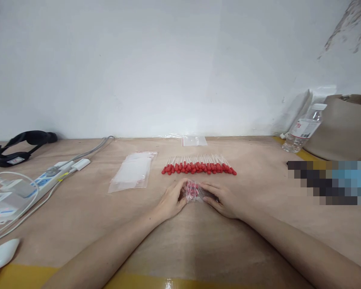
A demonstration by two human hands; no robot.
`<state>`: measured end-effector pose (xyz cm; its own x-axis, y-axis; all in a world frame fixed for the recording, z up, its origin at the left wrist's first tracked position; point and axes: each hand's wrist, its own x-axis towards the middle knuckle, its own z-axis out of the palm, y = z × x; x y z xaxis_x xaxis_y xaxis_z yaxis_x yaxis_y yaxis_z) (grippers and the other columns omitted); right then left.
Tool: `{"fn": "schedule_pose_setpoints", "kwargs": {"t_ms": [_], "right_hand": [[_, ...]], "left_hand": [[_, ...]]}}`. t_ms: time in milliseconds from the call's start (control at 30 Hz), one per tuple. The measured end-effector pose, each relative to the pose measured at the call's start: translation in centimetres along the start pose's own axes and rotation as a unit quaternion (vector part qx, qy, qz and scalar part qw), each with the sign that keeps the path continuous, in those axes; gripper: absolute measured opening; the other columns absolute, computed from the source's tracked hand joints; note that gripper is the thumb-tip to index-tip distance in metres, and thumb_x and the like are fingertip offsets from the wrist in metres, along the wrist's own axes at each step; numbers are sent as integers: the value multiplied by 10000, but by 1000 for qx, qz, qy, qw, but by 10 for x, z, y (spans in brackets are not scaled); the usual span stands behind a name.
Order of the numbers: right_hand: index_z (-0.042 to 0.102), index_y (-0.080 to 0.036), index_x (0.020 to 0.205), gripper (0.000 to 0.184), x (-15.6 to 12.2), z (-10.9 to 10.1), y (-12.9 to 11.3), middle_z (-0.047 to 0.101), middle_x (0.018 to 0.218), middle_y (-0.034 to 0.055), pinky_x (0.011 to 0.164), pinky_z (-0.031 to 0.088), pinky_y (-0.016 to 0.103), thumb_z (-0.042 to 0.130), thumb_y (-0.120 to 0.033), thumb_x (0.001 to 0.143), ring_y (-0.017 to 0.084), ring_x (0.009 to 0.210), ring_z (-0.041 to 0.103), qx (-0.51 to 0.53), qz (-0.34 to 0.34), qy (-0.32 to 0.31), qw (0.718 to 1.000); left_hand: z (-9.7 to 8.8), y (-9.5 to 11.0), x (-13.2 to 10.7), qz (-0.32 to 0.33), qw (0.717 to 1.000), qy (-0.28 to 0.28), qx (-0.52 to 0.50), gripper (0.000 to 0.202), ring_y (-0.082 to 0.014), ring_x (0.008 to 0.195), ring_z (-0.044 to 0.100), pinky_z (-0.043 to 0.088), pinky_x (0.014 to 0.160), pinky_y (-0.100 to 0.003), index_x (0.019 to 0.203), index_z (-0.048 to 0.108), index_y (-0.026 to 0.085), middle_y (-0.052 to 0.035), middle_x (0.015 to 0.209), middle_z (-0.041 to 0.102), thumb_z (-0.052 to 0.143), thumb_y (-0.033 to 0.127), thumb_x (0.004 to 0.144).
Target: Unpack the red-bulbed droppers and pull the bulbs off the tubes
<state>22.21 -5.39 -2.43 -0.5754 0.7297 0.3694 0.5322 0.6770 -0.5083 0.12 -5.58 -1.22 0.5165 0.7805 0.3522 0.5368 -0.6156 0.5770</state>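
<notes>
Both of my hands meet at the table's middle on a small clear plastic bag (194, 192) with red-tipped sticks inside. My left hand (171, 200) curls its fingers round the bag's left end. My right hand (221, 199) pinches its right end against the wooden table (198, 241). Just beyond the bag lies a neat row of several red-tipped white sticks (199, 166), tips toward me.
A stack of empty clear zip bags (132, 172) lies left of the row; another small bag (194, 140) is by the wall. A power strip with cables (39, 182) and a black strap (18, 147) are at far left. A water bottle (303, 129) and tan bag (345, 126) stand right.
</notes>
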Motion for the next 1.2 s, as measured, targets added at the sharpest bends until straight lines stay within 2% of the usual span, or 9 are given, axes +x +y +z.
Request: {"fn": "schedule_pose_setpoints", "kwargs": {"t_ms": [200, 400, 567, 700, 867, 967, 1100, 1167, 1200], "right_hand": [[447, -213, 1255, 425, -1, 2, 2, 508, 1237, 89, 934, 415, 374, 451, -291, 838, 196, 1108, 491, -8, -7, 5, 1000], [472, -205, 1233, 404, 1, 1, -1, 517, 1227, 81, 938, 416, 353, 459, -267, 834, 182, 1104, 495, 2, -13, 3, 1000], [454, -229, 1250, 409, -1, -2, 0, 516, 1230, 69, 938, 416, 366, 449, -287, 844, 189, 1107, 493, 0, -12, 1, 1000], [463, -227, 1244, 407, -2, -2, 3, 507, 1237, 78, 936, 417, 371, 445, -321, 849, 194, 1108, 491, -11, -8, 0, 1000], [483, -191, 1230, 405, -1, -2, 1, 503, 1240, 98, 940, 414, 362, 450, -315, 846, 194, 1110, 489, -15, 6, -11, 1000], [476, -182, 1239, 412, -1, -3, -1, 503, 1241, 99, 951, 404, 357, 450, -308, 847, 191, 1118, 484, -12, 11, -13, 1000], [465, -210, 1248, 417, -2, -4, -2, 503, 1246, 91, 935, 416, 378, 455, -317, 845, 203, 1116, 489, -12, 14, -9, 1000], [465, -226, 1247, 412, -3, -4, -1, 500, 1248, 87, 926, 421, 385, 456, -312, 844, 207, 1113, 492, -14, 9, -6, 1000], [462, -230, 1249, 411, -3, -4, 0, 498, 1250, 86, 927, 419, 385, 452, -310, 846, 206, 1115, 490, -15, 7, -6, 1000]], "left_hand": [[-2, 0, 1, 12, 999, -18, 39, 238, -183, 893, 507, 408, 785, -313, 1043, 460, 192, -49, 974, 555, 484, 181, 806], [-3, 3, 0, 34, 998, -38, 42, 171, -178, 837, 512, 413, 762, -312, 991, 485, 180, -41, 893, 568, 474, 194, 820], [-7, -5, -3, 3, 998, -18, -65, 196, -138, 749, 542, 444, 697, -274, 1034, 487, 184, -26, 862, 582, 437, 266, 863], [-8, -18, -6, -34, 984, 3, -174, 233, -133, 776, 565, 467, 693, -264, 1046, 461, 181, -37, 905, 584, 479, 301, 847], [-8, -23, -5, -49, 973, -1, -224, 235, -112, 689, 559, 473, 630, -243, 990, 475, 167, -23, 814, 582, 514, 330, 826], [-31, -25, 0, -58, 974, 22, -219, 233, -97, 639, 554, 475, 587, -227, 956, 476, 167, -5, 768, 578, 517, 351, 819], [-99, -30, 5, -65, 989, -13, -134, 256, -112, 689, 602, 498, 608, -237, 929, 500, 177, 2, 783, 620, 563, 378, 784], [-129, -31, 6, -43, 996, 32, -74, 254, -126, 742, 621, 511, 599, -238, 927, 505, 187, 9, 822, 628, 543, 400, 794], [-138, -32, 7, -31, 995, 96, -21, 251, -122, 734, 623, 516, 600, -241, 950, 496, 188, 12, 834, 630, 527, 392, 808]]}}
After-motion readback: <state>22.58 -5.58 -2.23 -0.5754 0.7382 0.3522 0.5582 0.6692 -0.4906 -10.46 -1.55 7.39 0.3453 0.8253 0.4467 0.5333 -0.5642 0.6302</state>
